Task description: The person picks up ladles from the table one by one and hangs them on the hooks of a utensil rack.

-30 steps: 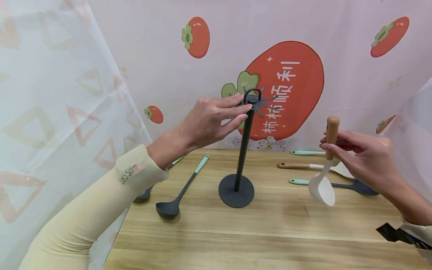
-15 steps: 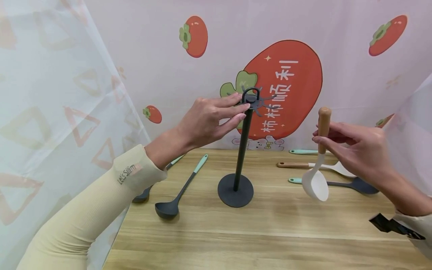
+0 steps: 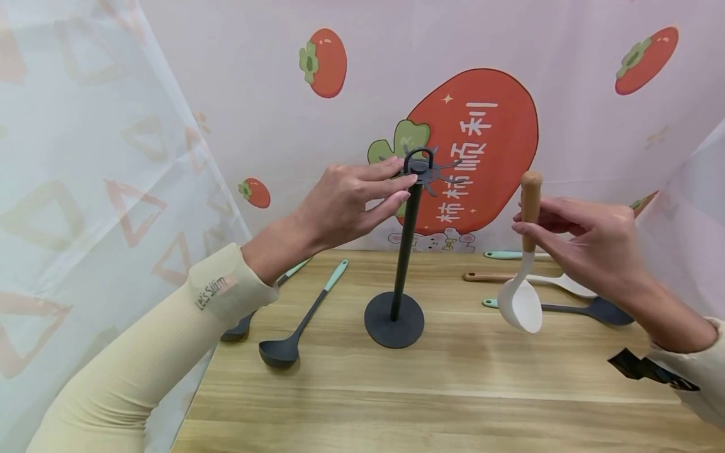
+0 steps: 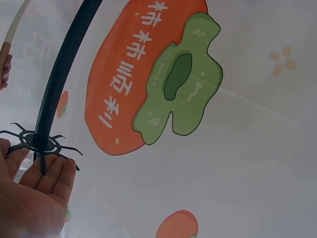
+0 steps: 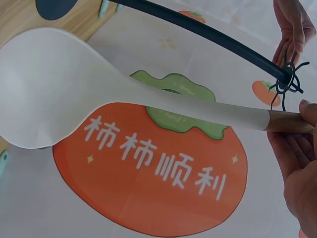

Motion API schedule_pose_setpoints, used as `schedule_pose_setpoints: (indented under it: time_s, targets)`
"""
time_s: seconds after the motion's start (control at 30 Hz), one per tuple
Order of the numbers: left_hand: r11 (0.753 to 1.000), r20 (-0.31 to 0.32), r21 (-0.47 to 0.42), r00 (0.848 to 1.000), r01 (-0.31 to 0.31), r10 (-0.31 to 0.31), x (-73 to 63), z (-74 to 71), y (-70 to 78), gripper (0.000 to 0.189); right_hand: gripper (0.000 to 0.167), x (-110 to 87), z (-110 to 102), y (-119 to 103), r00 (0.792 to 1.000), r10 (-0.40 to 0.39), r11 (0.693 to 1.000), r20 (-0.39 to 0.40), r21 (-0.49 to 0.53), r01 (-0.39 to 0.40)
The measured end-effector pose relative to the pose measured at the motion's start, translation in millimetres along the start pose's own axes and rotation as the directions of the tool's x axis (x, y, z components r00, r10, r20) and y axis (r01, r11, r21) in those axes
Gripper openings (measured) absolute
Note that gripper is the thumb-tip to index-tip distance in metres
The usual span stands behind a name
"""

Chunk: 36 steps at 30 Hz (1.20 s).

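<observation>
In the head view, a dark grey utensil stand [image 3: 405, 245] has a round base and a ring of hooks at its top. My left hand [image 3: 354, 204] touches that hook ring [image 4: 43, 141] with nearly straight fingers. To the right, my right hand [image 3: 595, 236] pinches the wooden handle [image 3: 530, 201] of a white ladle [image 3: 521, 306] between thumb and fingers. The ladle hangs bowl down above the table, apart from the stand. In the right wrist view the ladle's white bowl [image 5: 47, 89] fills the left side.
A dark ladle [image 3: 280, 352] with a mint handle lies left of the stand, beside another dark utensil [image 3: 240, 328] partly hidden by my sleeve. On the right lie a dark mint-handled utensil [image 3: 608, 311], a wooden-handled white one [image 3: 572, 286] and a mint handle [image 3: 504, 255]. Printed cloth stands behind the wooden table [image 3: 430, 402].
My right hand has moved left and slightly up with the white ladle, bringing it nearer the stand. The left hand stays at the hook ring.
</observation>
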<state>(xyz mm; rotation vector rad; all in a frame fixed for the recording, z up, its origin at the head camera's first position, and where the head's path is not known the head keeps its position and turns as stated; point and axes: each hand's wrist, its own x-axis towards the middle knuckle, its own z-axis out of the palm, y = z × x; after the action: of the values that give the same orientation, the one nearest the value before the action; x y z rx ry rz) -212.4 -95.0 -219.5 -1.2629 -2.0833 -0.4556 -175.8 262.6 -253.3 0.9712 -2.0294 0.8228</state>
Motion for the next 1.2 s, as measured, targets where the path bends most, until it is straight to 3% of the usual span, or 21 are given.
schedule_pose_setpoints:
  time_s: [0.53,0.73,1.2]
  targets:
    - [1.000,-0.010,-0.010,1.000,-0.009,0.008,0.4,-0.2,0.7,0.033,0.061,14.1,16,-7,0.999,-0.051,0.999,0.012,-0.012,0.051]
    - [1.000,-0.016,-0.018,1.000,-0.010,0.010,0.1,1.2,0.0,0.033,0.067,17.5,20,-11,0.998,-0.015,0.999,0.054,-0.035,0.017]
    - [1.000,-0.021,-0.026,1.000,-0.017,0.016,0.3,0.4,0.7,0.033,0.064,18.8,40,-10,0.999,-0.020,1.000,0.041,-0.008,0.020]
